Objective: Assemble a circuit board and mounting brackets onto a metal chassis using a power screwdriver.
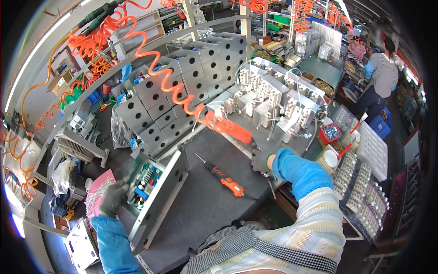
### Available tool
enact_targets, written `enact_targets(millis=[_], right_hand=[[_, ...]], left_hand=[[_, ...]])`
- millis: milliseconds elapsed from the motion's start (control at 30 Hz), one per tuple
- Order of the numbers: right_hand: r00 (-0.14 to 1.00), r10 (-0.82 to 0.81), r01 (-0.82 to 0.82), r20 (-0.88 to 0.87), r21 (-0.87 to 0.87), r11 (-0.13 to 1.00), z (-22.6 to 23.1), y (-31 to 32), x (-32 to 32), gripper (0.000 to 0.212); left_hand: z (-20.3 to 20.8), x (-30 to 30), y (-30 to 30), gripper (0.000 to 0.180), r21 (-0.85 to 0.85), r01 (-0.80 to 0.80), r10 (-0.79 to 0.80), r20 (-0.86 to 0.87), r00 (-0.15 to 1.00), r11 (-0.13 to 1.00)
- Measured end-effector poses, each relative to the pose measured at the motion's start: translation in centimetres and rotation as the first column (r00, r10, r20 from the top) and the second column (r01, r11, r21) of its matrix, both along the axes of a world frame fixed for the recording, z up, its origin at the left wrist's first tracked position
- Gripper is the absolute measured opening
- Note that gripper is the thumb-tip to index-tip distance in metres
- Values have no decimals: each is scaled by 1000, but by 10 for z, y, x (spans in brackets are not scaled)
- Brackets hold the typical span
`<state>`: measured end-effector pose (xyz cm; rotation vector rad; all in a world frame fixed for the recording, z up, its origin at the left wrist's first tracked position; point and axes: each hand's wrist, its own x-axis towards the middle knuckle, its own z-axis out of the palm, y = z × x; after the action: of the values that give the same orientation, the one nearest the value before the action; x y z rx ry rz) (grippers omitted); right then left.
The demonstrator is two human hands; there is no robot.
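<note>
a worker's gloved hands stand well apart over a dark counter [205,210]: at lower left of the frame, the left hand [114,198] is closed on the near wall of an open metal box [159,201], while at the centre right the right hand [262,161] is curled beside the end of an orange coiled hose [232,130]. whether its fingers grip a fitting there cannot be told.

handling the box well probably calls for a firm hold on the bare wall, with fingers kept off the circuit board [147,180] inside. the box leans, so its lower edge is best kept planted on the counter, and the hose drawn in slack, clear of the power screwdriver [226,181] that lies at the centre of the frame. a tug on the hose could sweep the tool aside, or let the box tip.

the box itself is grey sheet metal, tilted, with a pale straight rim running down its right side and a few small dark holes in its outer face. in the open side sits the green board, crowded with blue, red and silvery parts. stacked metal boxes [196,75], each pierced by round dark holes, fill the upper centre.
</note>
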<state>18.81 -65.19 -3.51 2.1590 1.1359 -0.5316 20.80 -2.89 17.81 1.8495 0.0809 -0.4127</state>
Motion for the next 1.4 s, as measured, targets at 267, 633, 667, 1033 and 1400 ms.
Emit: enact_targets(millis=[267, 633, 667, 1033, 1400], right_hand=[[651, -725, 554, -226, 794, 250, -23, 66, 90, 40], [297, -940, 317, -166, 946, -67, -87, 59, 289, 30], [323, -930, 328, -178, 942, -67, -94, 79, 291, 30], [412, -768, 440, -490, 845, -304, -52, 41, 275, 25], [442, -504, 570, -742, 666, -481, -12, 59, 252, 21]], left_hand=[[13, -36, -72, 36, 493, 93, -245, 254, 936, 865], [-126, -139, -108, 58, 797, -14, -592, 460, 662, 603], [-126, -141, -120, 50, 802, -72, -570, 482, 665, 593], [-157, -160, -143, 64, 850, -89, -556, 415, 720, 519], [-103, -94, -152, 65, 714, 5, -395, 381, 836, 700]])
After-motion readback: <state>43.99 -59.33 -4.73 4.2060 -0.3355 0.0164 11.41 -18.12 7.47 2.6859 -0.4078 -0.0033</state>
